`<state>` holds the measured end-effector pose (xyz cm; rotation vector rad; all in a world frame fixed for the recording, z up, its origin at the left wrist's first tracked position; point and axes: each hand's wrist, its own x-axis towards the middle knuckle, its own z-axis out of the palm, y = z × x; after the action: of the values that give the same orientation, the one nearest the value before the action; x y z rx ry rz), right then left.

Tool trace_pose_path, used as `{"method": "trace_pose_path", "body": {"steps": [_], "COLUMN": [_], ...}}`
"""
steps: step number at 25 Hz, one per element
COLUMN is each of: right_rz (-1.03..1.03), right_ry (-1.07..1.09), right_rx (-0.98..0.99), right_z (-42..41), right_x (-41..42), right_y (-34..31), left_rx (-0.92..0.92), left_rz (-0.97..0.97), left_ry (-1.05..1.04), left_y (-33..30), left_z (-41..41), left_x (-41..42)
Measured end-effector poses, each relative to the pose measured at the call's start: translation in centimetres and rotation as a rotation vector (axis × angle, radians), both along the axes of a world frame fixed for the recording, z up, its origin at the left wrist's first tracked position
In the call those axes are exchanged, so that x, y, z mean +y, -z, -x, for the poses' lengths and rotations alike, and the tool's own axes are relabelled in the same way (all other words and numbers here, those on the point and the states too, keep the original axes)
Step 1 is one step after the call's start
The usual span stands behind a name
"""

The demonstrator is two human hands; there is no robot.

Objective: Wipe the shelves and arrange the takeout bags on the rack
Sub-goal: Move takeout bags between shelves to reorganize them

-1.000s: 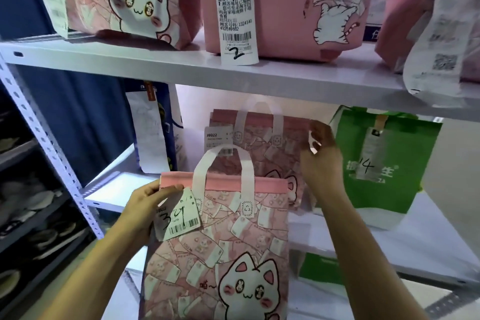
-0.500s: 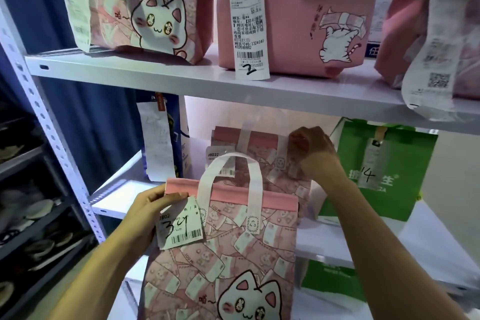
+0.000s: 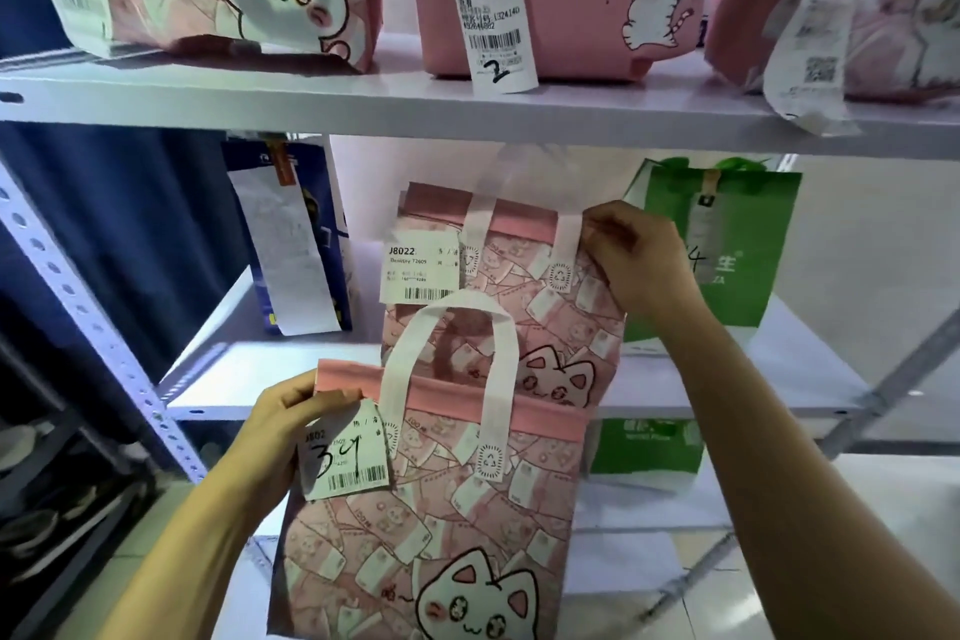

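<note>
Since half a second ago, the rear cat bag (image 3: 498, 296) at frame centre has been gripped at its top corner by the right hand (image 3: 641, 257); the front cat bag (image 3: 431, 509) is pinched by the left hand (image 3: 283, 431). Shelf (image 3: 779, 369) placement is judged underway.

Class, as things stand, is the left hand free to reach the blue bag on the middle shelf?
Probably not yet. The left hand grips the top edge of the front pink bag, so it is occupied. The path itself looks open: the blue bag stands up and left of it, with nothing between.
</note>
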<state>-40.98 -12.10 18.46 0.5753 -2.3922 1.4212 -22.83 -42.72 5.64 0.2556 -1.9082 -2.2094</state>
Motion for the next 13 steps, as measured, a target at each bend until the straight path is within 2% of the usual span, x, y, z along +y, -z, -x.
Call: {"method": "trace_pose_path", "body": {"steps": [9, 13], "right_rz": [-0.047, -0.044], "right_ry": [0.192, 0.259], "right_rx": [-0.037, -0.091], "right_z": [-8.6, -11.1], "right_x": [5.0, 8.1], "right_y": [3.2, 3.9], "left_rx": [-0.075, -0.111], "left_rz": [-0.016, -0.084], "left_ry": [0.243, 0.232], "left_y": [4.6, 5.7], "left_z": [-2.6, -3.9], "left_x": [1.1, 2.8]}}
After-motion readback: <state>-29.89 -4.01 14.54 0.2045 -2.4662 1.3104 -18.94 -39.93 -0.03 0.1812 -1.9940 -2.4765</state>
